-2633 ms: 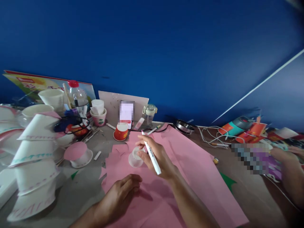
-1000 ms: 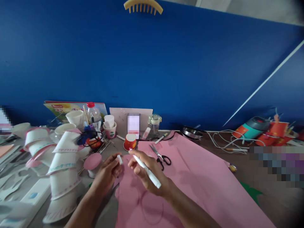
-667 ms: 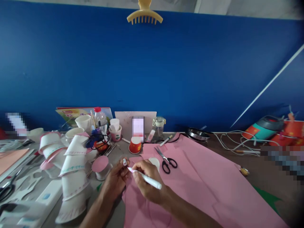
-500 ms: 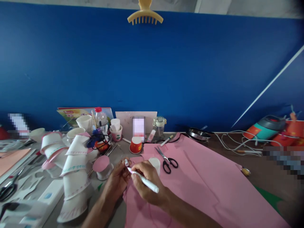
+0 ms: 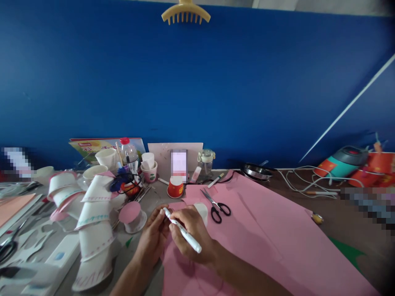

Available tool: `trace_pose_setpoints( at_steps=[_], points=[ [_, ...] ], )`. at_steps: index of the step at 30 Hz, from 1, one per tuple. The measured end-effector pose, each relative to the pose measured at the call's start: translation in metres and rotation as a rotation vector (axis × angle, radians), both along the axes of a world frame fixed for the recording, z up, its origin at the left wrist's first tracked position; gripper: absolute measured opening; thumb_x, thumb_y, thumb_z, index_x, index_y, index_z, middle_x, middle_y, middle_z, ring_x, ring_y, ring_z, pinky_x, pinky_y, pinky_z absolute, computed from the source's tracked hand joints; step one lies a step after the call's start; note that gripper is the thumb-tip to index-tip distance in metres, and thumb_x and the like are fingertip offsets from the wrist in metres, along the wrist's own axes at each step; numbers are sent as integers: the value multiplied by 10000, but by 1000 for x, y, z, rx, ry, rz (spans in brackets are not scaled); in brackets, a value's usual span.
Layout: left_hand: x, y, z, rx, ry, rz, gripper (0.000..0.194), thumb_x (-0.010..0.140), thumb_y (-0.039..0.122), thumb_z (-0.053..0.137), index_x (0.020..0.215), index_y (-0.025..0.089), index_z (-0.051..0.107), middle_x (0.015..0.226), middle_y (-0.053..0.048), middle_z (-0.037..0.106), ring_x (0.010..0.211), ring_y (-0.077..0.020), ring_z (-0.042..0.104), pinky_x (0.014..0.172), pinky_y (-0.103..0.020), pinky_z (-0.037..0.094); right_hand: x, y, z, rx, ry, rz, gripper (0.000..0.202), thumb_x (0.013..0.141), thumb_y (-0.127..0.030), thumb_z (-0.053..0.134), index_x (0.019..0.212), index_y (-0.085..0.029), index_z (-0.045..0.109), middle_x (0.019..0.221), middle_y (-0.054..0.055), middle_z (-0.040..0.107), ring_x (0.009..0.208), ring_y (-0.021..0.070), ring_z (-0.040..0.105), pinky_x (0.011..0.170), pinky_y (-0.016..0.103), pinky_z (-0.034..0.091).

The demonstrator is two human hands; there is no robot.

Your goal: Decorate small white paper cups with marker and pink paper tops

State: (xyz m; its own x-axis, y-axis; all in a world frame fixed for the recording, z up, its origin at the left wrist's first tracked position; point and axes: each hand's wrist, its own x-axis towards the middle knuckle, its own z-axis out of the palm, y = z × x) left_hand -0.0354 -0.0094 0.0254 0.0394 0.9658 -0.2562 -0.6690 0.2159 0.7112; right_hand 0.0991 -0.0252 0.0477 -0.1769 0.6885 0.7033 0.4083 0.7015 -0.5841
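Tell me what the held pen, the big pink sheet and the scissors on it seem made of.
Pen: probably smooth plastic, white with a soft shine.
Pink sheet: matte paper or card, flat and straight-edged; unclear which.
Scissors: likely metal blades, grey with a sheen; black, rounded handles look plastic.

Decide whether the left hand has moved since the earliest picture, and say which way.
Yes: judged against the red cup, the left hand has moved leftward and closer to it.

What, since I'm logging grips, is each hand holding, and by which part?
The right hand holds a white marker by the forward part of its barrel; the left hand holds the cap at the marker's tip end.
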Motion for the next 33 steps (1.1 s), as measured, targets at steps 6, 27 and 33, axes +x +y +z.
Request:
trace_pose_setpoints(
  at_steps=[6, 27, 33],
  points=[
    [8, -8, 3, 8, 103, 58, 418, 582, 327, 873, 926, 182, 683, 791, 3, 714, 671, -126, 663, 610, -194, 533, -2, 5, -8, 5, 15, -33, 149, 842, -225, 466, 951, -198, 564, 679, 18, 622, 626, 193, 573, 673, 330, 460],
    [13, -35, -15, 36, 315, 164, 424, 667, 138, 697, 1067, 259, 628, 962, 4, 682, 835, -173, 656, 696, -239, 506, -7, 7, -22, 202, -223, 71, 328, 871, -136, 393, 1187, -196, 458, 829, 46, 673, 687, 201, 609, 710, 352, 440],
    [8, -25, -7, 22, 246, 75, 445, 655, 152, 729, 1086, 240, 662, 978, -13, 711, 852, -180, 673, 687, -229, 513, -4, 9, -21, 186, -250, 25, 280, 899, -138, 405, 1171, -183, 451, 824, 52, 667, 691, 201, 607, 732, 347, 433]
  ],
)
